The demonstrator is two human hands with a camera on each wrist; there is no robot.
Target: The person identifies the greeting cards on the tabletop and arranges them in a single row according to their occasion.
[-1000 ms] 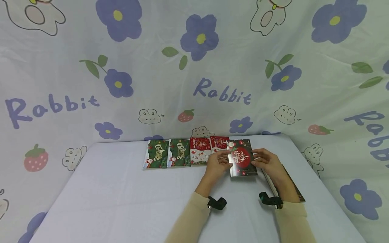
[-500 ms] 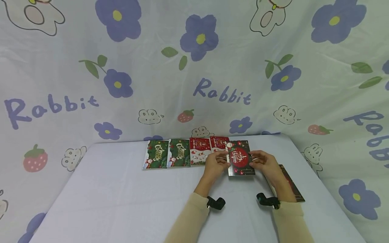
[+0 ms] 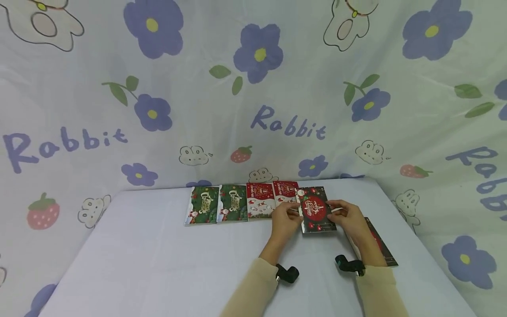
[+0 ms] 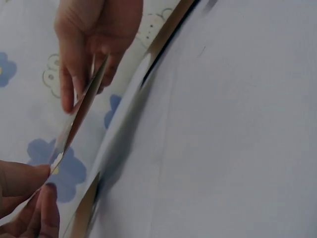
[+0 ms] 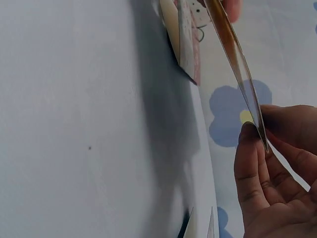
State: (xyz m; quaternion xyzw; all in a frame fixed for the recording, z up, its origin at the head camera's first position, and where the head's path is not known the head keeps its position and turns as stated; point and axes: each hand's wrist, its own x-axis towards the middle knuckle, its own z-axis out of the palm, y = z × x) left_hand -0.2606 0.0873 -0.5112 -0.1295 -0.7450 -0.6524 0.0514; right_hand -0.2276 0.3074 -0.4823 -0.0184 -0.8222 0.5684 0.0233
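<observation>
A small black notebook point(image 3: 315, 210) with a red circle and Christmas lettering on its cover is held above the table between both hands. My left hand point(image 3: 284, 222) pinches its left edge between thumb and fingers. At the opposite edge, my right hand point(image 3: 351, 220) does the same. Seen edge-on in the left wrist view, the notebook point(image 4: 81, 114) is thin and slightly bowed. The right wrist view shows the thumb and fingertips of the right hand point(image 5: 277, 173) on its lower end. Behind the left hand stands a red notebook point(image 3: 286, 193), partly covered.
Along the back of the white-covered table point(image 3: 158, 264) lie two green notebooks point(image 3: 203, 205) and another red notebook point(image 3: 261, 200) in a row. More black notebook covers point(image 3: 378, 242) lie under the right forearm. A printed curtain point(image 3: 190, 110) hangs right behind the table.
The head view has tilted up slightly. Both hands keep their pinch on the black notebook, which shifts a little left and then back right.
</observation>
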